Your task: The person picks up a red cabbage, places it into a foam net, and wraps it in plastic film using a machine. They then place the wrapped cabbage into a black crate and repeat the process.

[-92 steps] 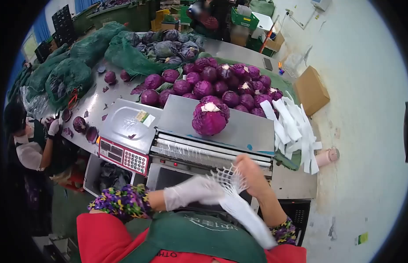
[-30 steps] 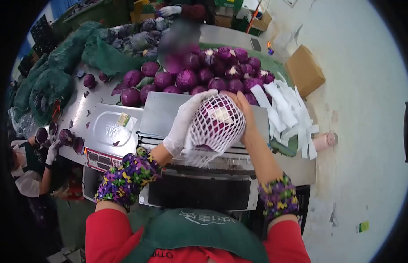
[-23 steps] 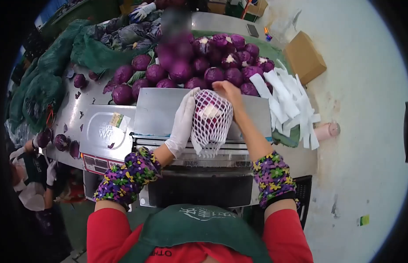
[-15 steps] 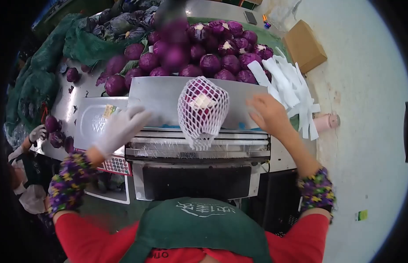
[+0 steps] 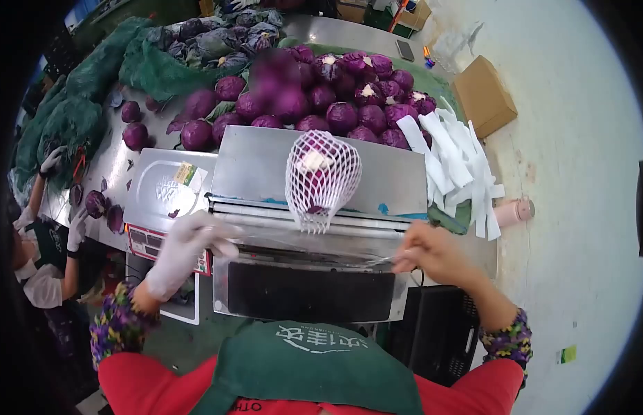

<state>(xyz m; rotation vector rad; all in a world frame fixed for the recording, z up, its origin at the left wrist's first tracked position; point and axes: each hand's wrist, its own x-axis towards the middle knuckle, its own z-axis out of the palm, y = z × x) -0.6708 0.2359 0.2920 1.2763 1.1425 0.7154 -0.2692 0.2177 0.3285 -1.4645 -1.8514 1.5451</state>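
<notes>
Your left hand and right hand, well apart, each pinch the cling film.
The scale sits just behind your left hand; the netted cabbage rests at the steel plate's front edge, midway, behind the film.

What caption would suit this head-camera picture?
Gloved left hand and bare right hand stretch film in front of a netted cabbage on a steel plate, with a cabbage pile behind.
</notes>
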